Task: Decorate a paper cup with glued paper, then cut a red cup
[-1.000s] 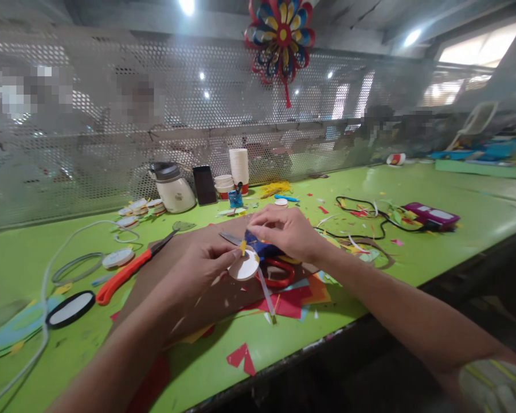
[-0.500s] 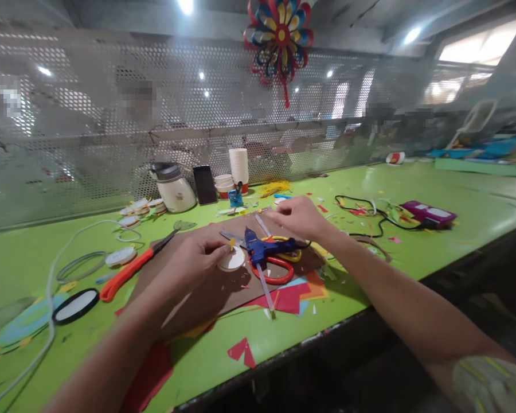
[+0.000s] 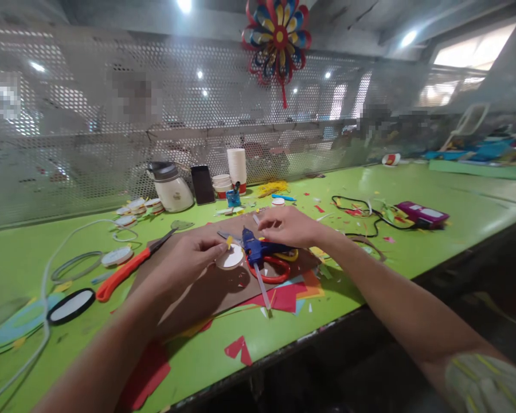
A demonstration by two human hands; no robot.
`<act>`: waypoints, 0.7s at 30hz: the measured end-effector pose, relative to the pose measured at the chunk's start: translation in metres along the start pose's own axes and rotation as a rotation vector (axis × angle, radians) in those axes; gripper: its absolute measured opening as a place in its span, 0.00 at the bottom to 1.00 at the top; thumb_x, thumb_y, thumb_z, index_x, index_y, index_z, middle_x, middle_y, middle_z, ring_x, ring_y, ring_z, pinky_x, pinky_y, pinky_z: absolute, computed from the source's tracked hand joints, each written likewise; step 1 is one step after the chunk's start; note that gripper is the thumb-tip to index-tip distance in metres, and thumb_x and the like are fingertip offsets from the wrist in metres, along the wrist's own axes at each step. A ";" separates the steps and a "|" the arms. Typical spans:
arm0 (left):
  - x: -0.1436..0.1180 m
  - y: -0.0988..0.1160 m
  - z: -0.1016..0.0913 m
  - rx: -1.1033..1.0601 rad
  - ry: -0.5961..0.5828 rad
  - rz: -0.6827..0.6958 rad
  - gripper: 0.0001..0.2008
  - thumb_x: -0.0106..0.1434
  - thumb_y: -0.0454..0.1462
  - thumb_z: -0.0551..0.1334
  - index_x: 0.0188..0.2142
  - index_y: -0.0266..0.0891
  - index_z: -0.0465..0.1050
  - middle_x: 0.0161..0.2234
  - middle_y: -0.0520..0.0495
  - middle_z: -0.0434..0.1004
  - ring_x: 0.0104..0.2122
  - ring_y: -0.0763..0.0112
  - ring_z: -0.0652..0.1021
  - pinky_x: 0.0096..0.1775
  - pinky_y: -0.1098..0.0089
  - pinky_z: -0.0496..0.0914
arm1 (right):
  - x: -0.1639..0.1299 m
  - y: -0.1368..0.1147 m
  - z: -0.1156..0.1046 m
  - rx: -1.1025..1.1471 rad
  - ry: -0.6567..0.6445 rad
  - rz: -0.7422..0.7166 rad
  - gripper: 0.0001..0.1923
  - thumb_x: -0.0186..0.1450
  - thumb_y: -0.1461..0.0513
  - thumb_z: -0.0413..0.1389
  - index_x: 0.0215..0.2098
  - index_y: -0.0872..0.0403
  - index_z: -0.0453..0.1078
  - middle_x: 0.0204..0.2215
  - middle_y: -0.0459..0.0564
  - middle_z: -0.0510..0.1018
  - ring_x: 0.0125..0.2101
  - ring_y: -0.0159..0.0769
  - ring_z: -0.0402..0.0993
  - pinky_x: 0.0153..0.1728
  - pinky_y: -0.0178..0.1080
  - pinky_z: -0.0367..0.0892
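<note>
A white, grey-lidded, rounded jug [image 3: 174,194] stands beside a black rectangular phone [image 3: 202,185]; a red-blue-yellow flower-shaped ornament [image 3: 280,38] hangs above.

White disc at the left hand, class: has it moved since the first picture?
Yes: against the red scissors handle, the white disc has moved left, from overlapping it in view to sitting just clear.
</note>
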State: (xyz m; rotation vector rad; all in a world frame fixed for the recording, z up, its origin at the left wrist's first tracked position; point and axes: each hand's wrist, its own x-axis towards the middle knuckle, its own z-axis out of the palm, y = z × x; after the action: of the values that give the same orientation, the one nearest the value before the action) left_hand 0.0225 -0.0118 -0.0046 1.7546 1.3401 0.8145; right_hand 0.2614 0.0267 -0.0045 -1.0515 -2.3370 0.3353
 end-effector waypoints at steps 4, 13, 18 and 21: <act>0.002 -0.002 -0.003 0.042 0.028 -0.002 0.15 0.55 0.46 0.63 0.31 0.35 0.80 0.25 0.48 0.75 0.24 0.72 0.66 0.26 0.73 0.60 | -0.005 -0.004 -0.001 -0.274 -0.288 -0.011 0.12 0.58 0.62 0.58 0.39 0.56 0.76 0.37 0.56 0.79 0.40 0.45 0.73 0.35 0.39 0.65; 0.003 -0.005 -0.009 0.207 0.080 -0.073 0.18 0.54 0.48 0.60 0.29 0.36 0.80 0.25 0.48 0.76 0.24 0.69 0.68 0.25 0.72 0.58 | -0.006 -0.002 0.020 -0.350 -0.230 0.036 0.13 0.57 0.63 0.59 0.41 0.57 0.72 0.43 0.61 0.75 0.48 0.50 0.68 0.44 0.43 0.64; 0.007 -0.017 -0.018 0.264 0.076 -0.075 0.14 0.53 0.46 0.61 0.24 0.38 0.79 0.22 0.50 0.75 0.22 0.70 0.67 0.24 0.72 0.58 | -0.005 0.008 -0.006 0.069 -0.091 0.122 0.17 0.57 0.65 0.57 0.46 0.55 0.72 0.43 0.54 0.77 0.43 0.42 0.72 0.43 0.42 0.66; 0.010 -0.025 -0.018 0.189 0.052 -0.085 0.14 0.52 0.46 0.61 0.20 0.39 0.75 0.19 0.50 0.72 0.21 0.70 0.68 0.24 0.71 0.57 | -0.010 0.002 -0.020 0.432 -0.104 0.154 0.13 0.64 0.57 0.54 0.42 0.56 0.73 0.37 0.52 0.80 0.38 0.39 0.75 0.38 0.39 0.68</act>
State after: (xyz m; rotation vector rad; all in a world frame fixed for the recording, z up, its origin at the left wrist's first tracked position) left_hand -0.0025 0.0055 -0.0172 1.8168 1.5586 0.7104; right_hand 0.2796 0.0211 0.0071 -1.0141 -2.1355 0.9264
